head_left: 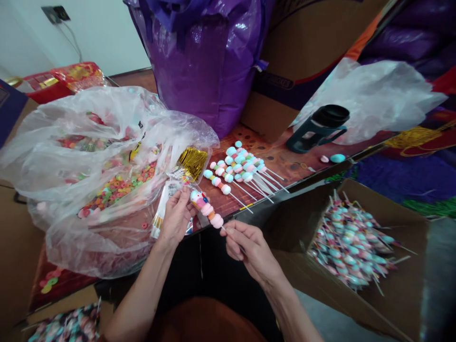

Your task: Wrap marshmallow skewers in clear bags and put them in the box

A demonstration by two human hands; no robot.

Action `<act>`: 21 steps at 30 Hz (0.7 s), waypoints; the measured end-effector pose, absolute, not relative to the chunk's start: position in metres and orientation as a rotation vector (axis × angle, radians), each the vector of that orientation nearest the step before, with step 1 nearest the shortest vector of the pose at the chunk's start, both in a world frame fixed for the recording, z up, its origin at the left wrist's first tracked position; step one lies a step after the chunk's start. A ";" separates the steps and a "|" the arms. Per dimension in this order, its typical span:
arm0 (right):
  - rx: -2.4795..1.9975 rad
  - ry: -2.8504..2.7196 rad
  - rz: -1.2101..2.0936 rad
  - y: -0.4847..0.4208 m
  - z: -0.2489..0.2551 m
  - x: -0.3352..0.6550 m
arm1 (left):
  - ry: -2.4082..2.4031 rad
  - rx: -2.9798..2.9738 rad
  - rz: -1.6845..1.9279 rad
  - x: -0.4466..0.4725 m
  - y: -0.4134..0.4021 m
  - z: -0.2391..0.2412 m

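Note:
A candy skewer (213, 219) of pink and orange sweets is held at a slant in front of me. My right hand (247, 241) pinches its white stick just below the lowest pink piece. My left hand (177, 213) is closed at the upper end, fingers on a small clear printed wrapper (198, 198) that surrounds the top pieces. How far down the wrapper reaches is hard to see. Behind my hands, a group of unwrapped marshmallow skewers (239, 164) lies on the table (228, 203). A stack of flat wrappers (162, 209) and gold twist ties (193, 161) is beside my left hand.
Large clear bags of ring sweets (121, 187) cover the table's left. A purple bag (203, 71) stands behind, with a dark bottle (317, 128) at the right. An open cardboard box (402, 237) holds wrapped skewers (351, 242); another box (107, 304) sits lower left.

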State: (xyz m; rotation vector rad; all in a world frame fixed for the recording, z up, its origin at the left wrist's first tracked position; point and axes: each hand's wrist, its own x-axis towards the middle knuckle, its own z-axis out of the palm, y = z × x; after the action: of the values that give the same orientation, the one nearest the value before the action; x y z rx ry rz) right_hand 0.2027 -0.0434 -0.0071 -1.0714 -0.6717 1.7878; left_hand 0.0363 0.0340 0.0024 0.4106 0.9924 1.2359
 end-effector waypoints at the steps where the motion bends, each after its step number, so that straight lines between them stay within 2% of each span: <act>1: -1.075 -0.668 1.784 -0.044 -0.008 0.203 | 1.000 0.407 1.239 0.037 0.034 0.002; 8: -1.172 -0.851 1.573 -0.040 -0.013 0.191 | 1.034 0.513 1.197 0.047 0.027 -0.001; 15: -1.389 -1.357 1.024 -0.036 -0.007 0.186 | 1.034 0.518 1.142 0.045 0.026 -0.003; 21: -1.391 -1.390 0.921 -0.029 -0.010 0.177 | 1.040 0.580 1.062 0.050 0.021 -0.003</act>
State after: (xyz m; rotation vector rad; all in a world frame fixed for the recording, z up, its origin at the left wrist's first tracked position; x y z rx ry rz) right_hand 0.1767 -0.0293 -0.0098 -1.3912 -1.3902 0.9213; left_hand 0.0497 0.0207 -0.0035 0.5805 1.0399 1.0624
